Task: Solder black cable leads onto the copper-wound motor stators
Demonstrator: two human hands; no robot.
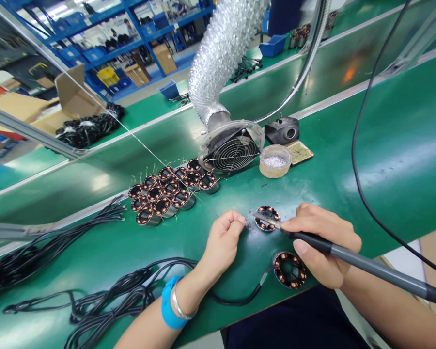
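My right hand is wrapped round a soldering iron, its metal tip reaching left across a copper-wound stator on the green bench. Just left of that stator, my left hand is pinched, with thumb and forefinger together; what they hold is too small to make out. A blue band and a silver bracelet circle the left wrist. Below the iron, near the bench edge, lies a second stator with a black cable joined to its left side.
Several stators stand grouped at centre left. Black cables lie at the lower left. A fume fan with a silver duct, a round tub and a sponge tray stand behind the hands. A black cord hangs at right.
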